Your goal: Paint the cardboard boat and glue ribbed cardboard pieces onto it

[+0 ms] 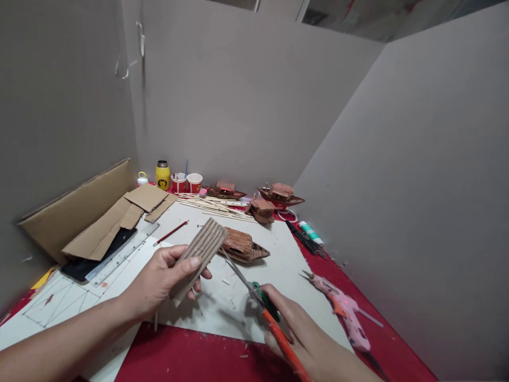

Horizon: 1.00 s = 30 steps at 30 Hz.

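My left hand is closed around a strip of corrugated cardboard, thumb on its ridged face. The strip is tilted, its upper end pointing away from me. In my right hand is a pair of scissors with green and orange on the handles. Their blade tips are close to the strip's right edge; whether they touch it I cannot tell. Just behind the strip a small brown model boat with a ribbed roof lies on white paper, its left end hidden by the cardboard.
Cardboard sheets, a ruler and a red pencil lie left. Wooden sticks, several model boats, paper cups and a yellow bottle stand behind. A pink glue gun lies right, on red cloth.
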### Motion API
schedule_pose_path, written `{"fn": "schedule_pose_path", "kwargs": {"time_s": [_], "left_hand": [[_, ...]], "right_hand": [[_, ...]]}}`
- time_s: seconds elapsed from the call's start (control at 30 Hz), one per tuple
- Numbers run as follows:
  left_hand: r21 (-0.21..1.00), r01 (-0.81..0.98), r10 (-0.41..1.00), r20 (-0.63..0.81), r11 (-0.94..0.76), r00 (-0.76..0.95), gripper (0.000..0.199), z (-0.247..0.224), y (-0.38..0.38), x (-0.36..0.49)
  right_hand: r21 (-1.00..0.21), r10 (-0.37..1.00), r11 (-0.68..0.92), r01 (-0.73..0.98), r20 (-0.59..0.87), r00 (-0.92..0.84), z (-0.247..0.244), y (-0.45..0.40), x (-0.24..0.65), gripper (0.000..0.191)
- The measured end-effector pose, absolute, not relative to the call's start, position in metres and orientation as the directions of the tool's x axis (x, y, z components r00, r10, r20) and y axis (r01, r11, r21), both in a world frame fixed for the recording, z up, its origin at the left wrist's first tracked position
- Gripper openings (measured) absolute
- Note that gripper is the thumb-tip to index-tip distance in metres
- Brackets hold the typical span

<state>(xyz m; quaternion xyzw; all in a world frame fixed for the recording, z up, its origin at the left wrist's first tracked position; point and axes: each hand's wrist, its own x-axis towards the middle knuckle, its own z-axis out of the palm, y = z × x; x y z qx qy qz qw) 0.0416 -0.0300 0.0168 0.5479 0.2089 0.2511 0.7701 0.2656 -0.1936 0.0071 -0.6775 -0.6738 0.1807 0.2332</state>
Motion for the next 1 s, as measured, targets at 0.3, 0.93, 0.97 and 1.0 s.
{"fn": "schedule_pose_path", "kwargs": {"time_s": [0.3, 0.93, 0.97, 1.0], "left_hand": [[0.981, 0.001, 0.571, -0.115, 0.196, 0.813, 0.031, 0.019, -0.025, 0.059], [0.994, 0.028, 0.415, -0.069, 0.103, 0.907, 0.031, 0.011, -0.033, 0.071], [0.995, 0.028, 0.413, -0.066, 0.097, 0.909, 0.031, 0.011, -0.033, 0.071], [0.995, 0.029, 0.412, -0.064, 0.092, 0.909, 0.031, 0.011, -0.033, 0.07]], "right_hand": [[-0.58, 0.998, 0.043, 0.814, 0.057, -0.012, -0.003, -0.182, 0.269, 0.024], [-0.533, 0.996, 0.059, 0.844, 0.083, -0.017, -0.009, -0.186, 0.274, 0.028], [-0.528, 0.996, 0.056, 0.847, 0.083, -0.014, -0.009, -0.186, 0.274, 0.028], [-0.522, 0.997, 0.054, 0.851, 0.081, -0.014, -0.009, -0.186, 0.274, 0.028]]}}
